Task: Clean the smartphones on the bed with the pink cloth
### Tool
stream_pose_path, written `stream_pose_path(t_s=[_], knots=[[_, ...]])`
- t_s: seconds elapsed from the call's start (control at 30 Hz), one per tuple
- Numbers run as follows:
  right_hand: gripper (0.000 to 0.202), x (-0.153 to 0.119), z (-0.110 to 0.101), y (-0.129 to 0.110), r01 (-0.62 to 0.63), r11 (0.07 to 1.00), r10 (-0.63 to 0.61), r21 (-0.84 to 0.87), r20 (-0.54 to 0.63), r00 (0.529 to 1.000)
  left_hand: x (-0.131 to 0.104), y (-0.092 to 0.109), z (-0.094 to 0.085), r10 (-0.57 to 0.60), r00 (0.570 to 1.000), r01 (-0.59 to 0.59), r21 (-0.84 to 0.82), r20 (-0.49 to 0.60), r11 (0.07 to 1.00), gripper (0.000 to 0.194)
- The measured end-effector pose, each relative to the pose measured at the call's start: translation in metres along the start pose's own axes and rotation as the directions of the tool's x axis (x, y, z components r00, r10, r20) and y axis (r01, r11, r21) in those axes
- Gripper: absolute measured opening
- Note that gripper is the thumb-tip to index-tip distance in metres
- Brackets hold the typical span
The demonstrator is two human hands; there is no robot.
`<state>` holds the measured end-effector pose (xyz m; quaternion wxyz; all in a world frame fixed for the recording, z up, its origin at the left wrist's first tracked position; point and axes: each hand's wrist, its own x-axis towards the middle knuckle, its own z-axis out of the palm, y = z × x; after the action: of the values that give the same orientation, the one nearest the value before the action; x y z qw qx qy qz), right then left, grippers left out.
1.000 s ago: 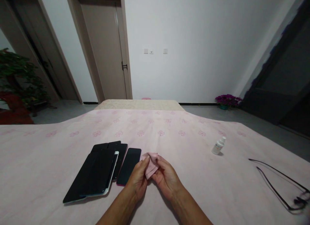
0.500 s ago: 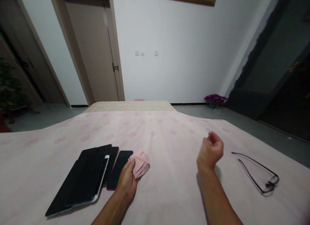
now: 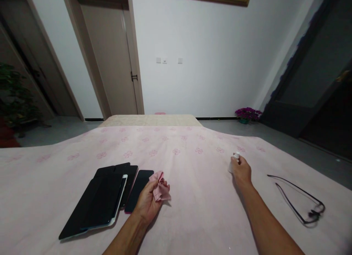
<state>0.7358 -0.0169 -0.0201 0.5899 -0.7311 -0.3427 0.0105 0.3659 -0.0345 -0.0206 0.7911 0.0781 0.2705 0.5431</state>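
A crumpled pink cloth (image 3: 161, 193) is gripped in my left hand (image 3: 148, 203), palm turned up, fingers curled round it. Just left of that hand lies a dark phone (image 3: 140, 185), partly covered by it. My right hand (image 3: 242, 173) is closed round a small whitish bottle (image 3: 237, 155) with a white top; most of its body is hidden by the fingers. It is held low over the pink flowered cover at the right. Farther right, folded-open black-framed glasses (image 3: 314, 214) rest on the cover.
Overlapping tablets and phones (image 3: 100, 202) with dark screens lie at the left. The pink flowered cover (image 3: 192, 174) spreads across the surface. Beyond it are a beige surface (image 3: 148, 120), a closed door (image 3: 110, 57) and purple flowers (image 3: 248, 113) on the floor.
My right hand has turned and lowered slightly, bringing the bottle into view. My left fingers have bunched the cloth tighter. The view has shifted slightly.
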Motion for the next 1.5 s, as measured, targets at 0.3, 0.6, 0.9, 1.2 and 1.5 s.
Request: stream_pose_path(t_s=[0.3,0.6,0.9,1.2,1.5], knots=[[0.05,-0.084,0.03,-0.071,-0.161,0.838,-0.064,0.522,0.388,0.92,-0.001,0.01,-0.011,-0.117,0.913,0.17,-0.103,0.391,0.98,0.051],[0.048,-0.146,0.064,-0.083,-0.395,0.678,-0.057,0.62,0.58,0.812,-0.003,0.004,-0.007,-0.084,0.959,0.038,0.17,0.272,0.985,0.039],[0.045,-0.158,0.072,-0.079,-0.516,0.598,0.021,0.613,0.632,0.775,0.002,-0.001,-0.001,-0.003,0.991,-0.021,0.188,0.131,0.982,0.022],[0.051,-0.158,0.074,-0.075,-0.504,0.646,0.036,0.573,0.637,0.77,0.003,-0.005,0.002,0.024,0.995,-0.048,0.25,0.101,0.967,0.024],[0.044,-0.16,0.066,-0.088,-0.716,0.409,-0.037,0.566,0.794,0.607,0.007,-0.002,-0.002,0.073,0.98,-0.107,0.181,0.186,0.978,0.04]])
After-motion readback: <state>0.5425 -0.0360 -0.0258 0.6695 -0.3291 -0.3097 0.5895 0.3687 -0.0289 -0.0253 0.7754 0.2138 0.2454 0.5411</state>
